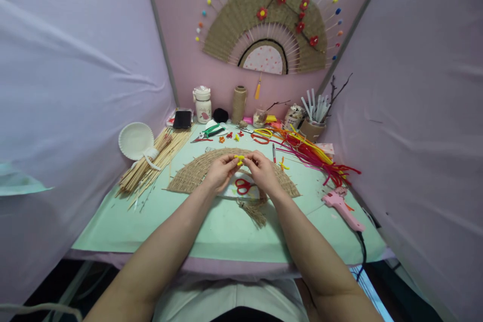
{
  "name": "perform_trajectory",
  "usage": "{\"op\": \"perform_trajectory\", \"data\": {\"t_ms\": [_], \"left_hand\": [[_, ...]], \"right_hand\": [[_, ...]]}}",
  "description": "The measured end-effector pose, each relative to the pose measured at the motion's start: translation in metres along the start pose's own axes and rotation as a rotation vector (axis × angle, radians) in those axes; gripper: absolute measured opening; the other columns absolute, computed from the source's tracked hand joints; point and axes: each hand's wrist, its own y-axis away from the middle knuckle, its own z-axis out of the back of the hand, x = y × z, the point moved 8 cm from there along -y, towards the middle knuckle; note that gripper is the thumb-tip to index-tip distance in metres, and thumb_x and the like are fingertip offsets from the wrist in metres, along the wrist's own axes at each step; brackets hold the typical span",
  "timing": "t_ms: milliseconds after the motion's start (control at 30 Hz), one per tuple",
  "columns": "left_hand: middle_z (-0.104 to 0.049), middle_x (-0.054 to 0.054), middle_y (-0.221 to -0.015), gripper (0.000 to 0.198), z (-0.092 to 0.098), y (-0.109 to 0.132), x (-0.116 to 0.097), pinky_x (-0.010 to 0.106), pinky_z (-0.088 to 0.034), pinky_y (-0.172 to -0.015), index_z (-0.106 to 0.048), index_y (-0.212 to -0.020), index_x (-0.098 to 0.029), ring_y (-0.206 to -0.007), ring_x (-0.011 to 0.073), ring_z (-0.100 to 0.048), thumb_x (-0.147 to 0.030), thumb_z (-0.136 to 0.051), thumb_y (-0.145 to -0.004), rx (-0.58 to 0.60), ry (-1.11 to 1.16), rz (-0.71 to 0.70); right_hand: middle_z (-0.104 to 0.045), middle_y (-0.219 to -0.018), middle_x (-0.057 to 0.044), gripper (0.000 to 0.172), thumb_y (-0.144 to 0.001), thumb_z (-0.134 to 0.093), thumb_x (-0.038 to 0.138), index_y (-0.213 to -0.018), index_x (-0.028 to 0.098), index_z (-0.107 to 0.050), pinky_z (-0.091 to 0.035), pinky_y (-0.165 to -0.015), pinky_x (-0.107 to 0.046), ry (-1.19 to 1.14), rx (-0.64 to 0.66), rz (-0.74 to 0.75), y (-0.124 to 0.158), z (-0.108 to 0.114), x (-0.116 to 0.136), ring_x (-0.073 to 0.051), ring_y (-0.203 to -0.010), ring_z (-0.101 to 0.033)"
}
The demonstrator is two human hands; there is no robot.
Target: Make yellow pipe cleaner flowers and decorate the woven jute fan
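A small bent piece of yellow pipe cleaner (239,160) is pinched between my two hands. The fingertips of my left hand (222,170) close on its left side, and those of my right hand (260,168) on its right. Both hands are over a woven twine fan (192,175) lying flat on the table. Below my hands, red-handled scissors (242,186) rest on the fan's pale lower panel. A bundle of loose twine (255,214) hangs past the fan's lower edge.
Bamboo sticks (151,166) and a white fluted dish (136,141) lie left. Green-handled pliers (211,132) and yellow-handled scissors (263,133) are behind the fan. Right are coloured pipe cleaners (313,153) and a corded pink glue gun (344,210). A finished fan (226,30) hangs on the back wall.
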Motion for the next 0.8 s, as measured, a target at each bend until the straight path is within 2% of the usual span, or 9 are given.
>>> {"op": "perform_trajectory", "data": {"t_ms": [133,300,367,433,567,667,733,800], "left_hand": [[-0.063,0.0,-0.071,0.022,0.002,0.0,0.003,0.019,-0.047,-0.069,-0.064,-0.072,-0.01,-0.066,0.0069,-0.058,-0.017,-0.08,-0.059,0.015,-0.021,0.066],[-0.061,-0.001,-0.067,0.026,0.005,-0.001,0.004,0.017,-0.045,-0.058,-0.064,-0.075,-0.01,-0.056,0.0047,-0.055,-0.021,-0.08,-0.059,0.047,-0.08,0.108],[-0.06,0.0,-0.067,0.026,0.005,-0.001,0.005,0.017,-0.044,-0.056,-0.064,-0.075,-0.009,-0.054,0.0043,-0.054,-0.021,-0.081,-0.058,0.062,-0.096,0.13],[-0.061,0.0,-0.067,0.027,0.005,-0.001,0.005,0.017,-0.044,-0.056,-0.064,-0.074,-0.009,-0.054,0.0046,-0.054,-0.021,-0.081,-0.057,0.064,-0.103,0.149],[-0.061,0.0,-0.065,0.026,0.004,0.0,0.006,0.017,-0.044,-0.056,-0.064,-0.071,-0.011,-0.055,0.0052,-0.054,-0.019,-0.082,-0.055,0.058,-0.112,0.176],[-0.061,0.0,-0.064,0.027,0.002,0.001,0.007,0.016,-0.043,-0.055,-0.063,-0.071,-0.011,-0.055,0.0055,-0.054,-0.019,-0.083,-0.053,0.076,-0.12,0.178],[-0.061,0.0,-0.065,0.029,0.002,0.002,0.009,0.015,-0.043,-0.053,-0.063,-0.072,-0.01,-0.055,0.0057,-0.055,-0.019,-0.083,-0.052,0.077,-0.109,0.187],[-0.06,0.0,-0.064,0.03,0.002,0.002,0.011,0.014,-0.043,-0.051,-0.063,-0.072,-0.01,-0.054,0.0052,-0.054,-0.019,-0.084,-0.052,0.083,-0.091,0.218]], "right_hand": [[-0.057,-0.075,-0.001,0.015,-0.083,-0.051,0.026,-0.071,0.019,-0.057,-0.039,-0.07,-0.028,0.019,0.061,0.017,-0.001,-0.002,0.001,-0.015,-0.074,-0.051],[-0.057,-0.079,-0.003,0.012,-0.083,-0.052,0.023,-0.073,0.02,-0.057,-0.037,-0.078,-0.031,0.167,0.082,0.168,0.001,0.001,0.014,-0.018,-0.083,-0.049],[-0.058,-0.08,-0.003,0.011,-0.083,-0.052,0.022,-0.075,0.021,-0.058,-0.038,-0.077,-0.031,0.172,0.096,0.181,0.002,0.001,0.016,-0.018,-0.082,-0.05],[-0.059,-0.076,-0.002,0.012,-0.083,-0.051,0.024,-0.075,0.02,-0.059,-0.038,-0.071,-0.029,0.108,0.13,0.109,0.002,-0.001,0.012,-0.016,-0.075,-0.051],[-0.056,-0.062,0.002,0.02,-0.08,-0.055,0.035,-0.071,0.018,-0.06,-0.035,-0.055,-0.023,-0.165,0.237,-0.196,0.004,-0.008,-0.013,-0.011,-0.056,-0.045],[-0.054,-0.059,0.003,0.027,-0.073,-0.061,0.043,-0.07,0.017,-0.06,-0.03,-0.047,-0.021,-0.361,0.335,-0.384,0.009,-0.015,-0.028,-0.008,-0.049,-0.039],[-0.054,-0.058,0.003,0.029,-0.071,-0.063,0.045,-0.071,0.016,-0.061,-0.029,-0.046,-0.021,-0.393,0.381,-0.412,0.01,-0.016,-0.03,-0.008,-0.047,-0.038],[-0.055,-0.059,0.004,0.028,-0.072,-0.062,0.044,-0.072,0.016,-0.062,-0.03,-0.047,-0.021,-0.342,0.382,-0.351,0.008,-0.012,-0.025,-0.008,-0.049,-0.039]]}}
